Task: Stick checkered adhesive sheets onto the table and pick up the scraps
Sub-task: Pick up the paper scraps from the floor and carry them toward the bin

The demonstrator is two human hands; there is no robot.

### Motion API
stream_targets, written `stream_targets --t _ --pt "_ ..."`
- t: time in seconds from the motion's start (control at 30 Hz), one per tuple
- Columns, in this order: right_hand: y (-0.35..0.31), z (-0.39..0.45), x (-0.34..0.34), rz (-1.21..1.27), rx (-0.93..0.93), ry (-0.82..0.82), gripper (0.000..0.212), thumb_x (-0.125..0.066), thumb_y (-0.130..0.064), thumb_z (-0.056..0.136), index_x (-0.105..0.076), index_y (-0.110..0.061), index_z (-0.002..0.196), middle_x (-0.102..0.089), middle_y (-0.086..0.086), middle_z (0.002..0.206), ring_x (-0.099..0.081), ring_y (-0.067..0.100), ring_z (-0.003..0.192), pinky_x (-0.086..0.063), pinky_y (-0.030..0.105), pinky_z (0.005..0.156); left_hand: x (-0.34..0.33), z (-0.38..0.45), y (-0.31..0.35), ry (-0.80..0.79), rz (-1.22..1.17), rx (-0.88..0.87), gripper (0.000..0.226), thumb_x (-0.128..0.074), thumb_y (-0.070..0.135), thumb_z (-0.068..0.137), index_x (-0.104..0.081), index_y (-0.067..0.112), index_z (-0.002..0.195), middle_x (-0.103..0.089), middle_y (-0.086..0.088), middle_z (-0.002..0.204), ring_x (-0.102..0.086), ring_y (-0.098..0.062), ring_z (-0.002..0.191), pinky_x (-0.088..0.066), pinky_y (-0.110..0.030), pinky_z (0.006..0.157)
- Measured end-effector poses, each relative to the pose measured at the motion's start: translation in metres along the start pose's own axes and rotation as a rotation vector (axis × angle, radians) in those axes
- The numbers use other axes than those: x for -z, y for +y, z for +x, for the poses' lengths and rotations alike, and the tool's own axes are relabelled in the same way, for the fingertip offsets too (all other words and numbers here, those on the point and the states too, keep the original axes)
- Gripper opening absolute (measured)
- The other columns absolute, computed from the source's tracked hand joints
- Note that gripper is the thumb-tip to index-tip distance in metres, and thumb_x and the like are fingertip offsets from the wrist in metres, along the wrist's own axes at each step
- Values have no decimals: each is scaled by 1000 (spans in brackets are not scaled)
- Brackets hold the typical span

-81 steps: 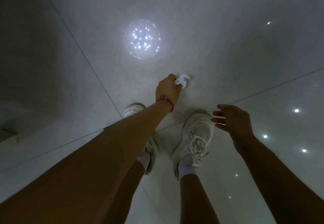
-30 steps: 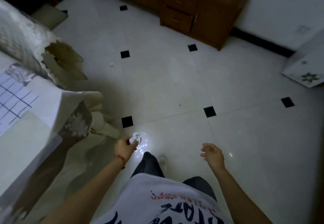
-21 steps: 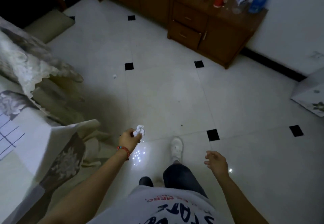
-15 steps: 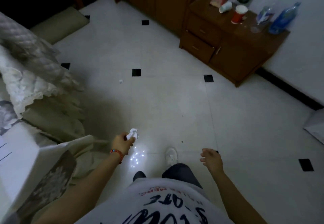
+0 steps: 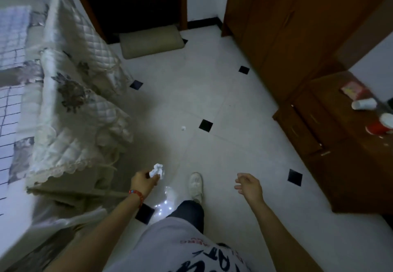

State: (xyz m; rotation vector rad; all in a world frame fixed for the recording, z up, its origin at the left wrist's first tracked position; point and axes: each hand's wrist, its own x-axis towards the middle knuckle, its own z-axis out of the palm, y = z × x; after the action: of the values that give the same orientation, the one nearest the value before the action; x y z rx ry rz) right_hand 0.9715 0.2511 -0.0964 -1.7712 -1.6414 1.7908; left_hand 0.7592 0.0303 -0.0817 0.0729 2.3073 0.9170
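Observation:
My left hand (image 5: 143, 182) pinches a crumpled white paper scrap (image 5: 157, 170) out in front of me, above the floor. My right hand (image 5: 247, 186) hangs empty with loosely curled fingers, to the right of my white shoe (image 5: 196, 185). A second small white scrap (image 5: 183, 128) lies on the white tiled floor ahead, beside a black inlay tile. The checkered adhesive sheets (image 5: 9, 101) cover the table (image 5: 12, 212) at the far left, partly cut off by the frame edge.
Chairs with quilted floral covers (image 5: 70, 110) stand along the table on my left. A brown wardrobe (image 5: 276, 27) and a low cabinet (image 5: 331, 144) with cups line the right. A dark doorway with a mat (image 5: 151, 42) lies ahead.
I stood up from picking the scrap off the floor, and the view has swung left towards the doorway. My left hand keeps holding the scrap; my right hand stays empty.

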Motion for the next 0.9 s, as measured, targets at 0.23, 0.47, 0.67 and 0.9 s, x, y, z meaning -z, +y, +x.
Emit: stream_targets --t 0.23,0.47,0.67,0.9 --pt "-95 104 -22 -99 -4 -72 12 -49 -10 92 -60 -7 93 -59 3 76 -57 18 64 -45 26 60 -2 103 81 21 -55 75 25 -64 12 79 -56 20 57 -66 -17 70 -63 -29 72 -52 -41 78" --pt "-174 189 -37 -177 -33 -143 11 -47 -12 93 -58 -13 91 -59 6 84 -58 17 68 -46 24 63 4 188 175 41 -62 38 19 -62 13 80 -58 14 61 -63 -7 60 -58 -24 65 -46 -32 68" --pt "-242 283 -77 -322 -18 -257 13 -47 -14 93 -59 -9 97 -60 10 91 -58 16 68 -46 24 62 3 262 219 113 -92 95 23 -63 12 80 -54 18 60 -58 0 54 -56 -24 63 -43 -30 68" --pt "-344 383 -143 -493 78 -424 10 -50 -17 92 -59 -13 91 -62 9 90 -59 16 67 -48 28 68 6 316 245 167 -109 321 29 -63 17 82 -54 17 53 -59 -8 59 -57 -23 68 -38 -27 64"
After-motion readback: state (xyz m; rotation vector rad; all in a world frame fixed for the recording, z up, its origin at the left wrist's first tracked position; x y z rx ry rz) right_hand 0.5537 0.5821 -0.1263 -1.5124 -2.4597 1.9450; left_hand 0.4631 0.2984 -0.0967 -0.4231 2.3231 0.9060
